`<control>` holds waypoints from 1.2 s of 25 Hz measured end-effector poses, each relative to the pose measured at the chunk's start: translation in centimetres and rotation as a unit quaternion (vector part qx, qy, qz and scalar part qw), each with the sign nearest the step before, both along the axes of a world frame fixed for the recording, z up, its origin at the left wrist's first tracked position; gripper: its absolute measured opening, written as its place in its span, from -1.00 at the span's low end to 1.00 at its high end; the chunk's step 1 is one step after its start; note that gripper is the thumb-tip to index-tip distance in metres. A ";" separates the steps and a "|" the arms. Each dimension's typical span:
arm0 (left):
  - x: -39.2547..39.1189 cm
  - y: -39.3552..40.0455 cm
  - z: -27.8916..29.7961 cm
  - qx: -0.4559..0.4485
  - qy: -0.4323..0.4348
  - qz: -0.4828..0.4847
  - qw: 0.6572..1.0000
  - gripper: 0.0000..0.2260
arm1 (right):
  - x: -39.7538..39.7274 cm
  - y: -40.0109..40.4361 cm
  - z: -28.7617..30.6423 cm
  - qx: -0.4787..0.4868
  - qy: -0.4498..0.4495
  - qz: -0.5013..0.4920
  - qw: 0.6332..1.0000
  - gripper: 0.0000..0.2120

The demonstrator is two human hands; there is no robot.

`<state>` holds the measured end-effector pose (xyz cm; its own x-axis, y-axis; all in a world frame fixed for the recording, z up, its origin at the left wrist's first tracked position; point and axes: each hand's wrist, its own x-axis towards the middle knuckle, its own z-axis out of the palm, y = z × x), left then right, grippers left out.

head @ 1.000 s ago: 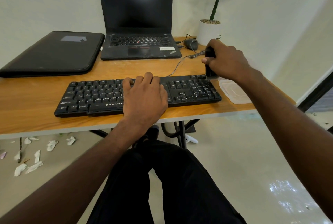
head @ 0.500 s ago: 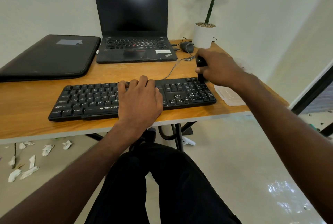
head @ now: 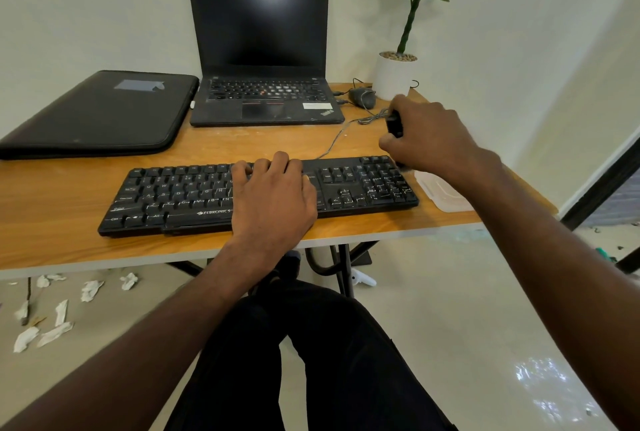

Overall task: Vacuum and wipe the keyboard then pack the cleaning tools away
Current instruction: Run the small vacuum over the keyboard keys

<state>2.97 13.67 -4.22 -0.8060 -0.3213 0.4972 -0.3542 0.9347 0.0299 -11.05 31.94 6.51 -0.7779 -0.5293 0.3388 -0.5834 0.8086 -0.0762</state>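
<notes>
Item 1. Keyboard (head: 242,195): black, wired, lies flat near the front edge of the bench (head: 52,188), its long side along that edge; its cable runs back toward the laptop (head: 263,59). Position suits cleaning from the seated side.

Item 2. Left hand (head: 273,195): spread flat, palm down, on the middle keys; it grips nothing. Judged purpose: to pin the keyboard so it does not slide under the tool.

Item 3. Right hand (head: 429,143): closed around a small dark handheld tool (head: 394,124), presumably the vacuum, held upright at the far right corner of the keyboard, by the number pad. Most of the tool is hidden by the fingers; whether its tip touches the keys cannot be told. Judged step: vacuuming, starting from the right end.

Item 4. Clear plastic container (head: 446,195): on the bench just right of the keyboard, below the right forearm; likely the box for the cleaning tools, kept within reach for packing.

Item 5. Other: black sleeve case (head: 97,111) at left; mouse (head: 362,98) and potted plant (head: 398,77) at the rear right; crumpled paper scraps (head: 52,323) on the floor.
</notes>
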 end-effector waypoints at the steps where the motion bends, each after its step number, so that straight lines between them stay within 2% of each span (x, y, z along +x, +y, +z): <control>1: 0.0 0.0 0.0 0.000 0.000 0.000 1.000 -0.56 | 0.2 -0.3 -0.1 -0.030 0.007 0.032 0.999 -0.63; 4: 0.0 0.0 0.0 0.001 -0.002 0.000 1.000 -0.56 | 1.1 -1.5 -0.5 -0.125 -0.084 0.136 0.979 -0.67; 6: 0.0 0.0 0.0 0.002 0.001 -0.001 1.000 -0.57 | 1.1 -1.6 -1.1 -0.122 -0.128 0.127 0.976 -0.67; 7: 0.0 0.0 0.1 0.003 0.001 -0.002 1.000 -0.57 | 0.8 -1.3 -1.2 -0.098 -0.112 0.101 0.984 -0.67; 9: 0.0 0.0 0.1 0.005 -0.001 -0.002 1.000 -0.56 | 0.2 -0.8 -1.2 -0.040 -0.018 0.038 0.998 -0.64; 11: 0.0 0.0 0.1 0.006 -0.004 -0.001 1.000 -0.56 | 0.2 -0.7 -1.1 -0.066 0.000 0.034 0.997 -0.64; 13: 0.0 0.0 0.1 0.003 -0.003 -0.003 1.000 -0.57 | 0.5 -0.9 -0.7 -0.145 -0.099 0.096 0.980 -0.68; 15: 0.1 0.1 0.0 0.002 -0.003 -0.002 1.000 -0.59 | 0.9 -1.0 -0.7 -0.149 -0.173 0.118 0.966 -0.69; 17: 0.1 0.0 0.1 0.002 -0.004 -0.002 1.000 -0.59 | 0.7 -1.0 -0.8 -0.086 -0.134 0.083 0.984 -0.67; 19: 0.1 0.1 0.1 0.000 -0.002 -0.002 1.000 -0.58 | 0.7 -1.0 -0.9 -0.035 -0.011 0.040 0.999 -0.66; 20: 0.1 0.1 0.1 0.000 -0.003 -0.003 1.000 -0.58 | 0.8 -1.1 -1.0 -0.044 0.018 0.041 0.998 -0.67; 21: 0.0 0.0 0.1 0.000 -0.003 -0.003 1.000 -0.58 | 0.9 -1.1 -0.9 -0.076 0.003 0.062 0.995 -0.69; 23: 0.0 0.0 0.0 0.001 0.002 -0.004 1.000 -0.59 | 1.1 -1.0 -0.3 -0.152 -0.122 0.120 0.973 -0.72; 25: 0.0 0.1 0.0 0.001 0.003 -0.003 1.000 -0.58 | 1.1 -0.7 -0.1 -0.132 -0.178 0.123 0.967 -0.73; 26: 0.0 0.1 0.1 0.001 0.003 -0.003 1.000 -0.58 | 0.9 -0.5 -0.2 -0.105 -0.162 0.100 0.976 -0.72; 28: 0.0 0.1 0.1 0.002 0.005 -0.002 1.000 -0.58 | 0.6 -0.2 0.0 -0.054 -0.068 0.042 0.995 -0.70; 30: 0.0 0.0 0.1 0.004 0.004 -0.003 1.000 -0.59 | 0.6 -0.1 0.2 -0.068 -0.033 0.041 0.996 -0.69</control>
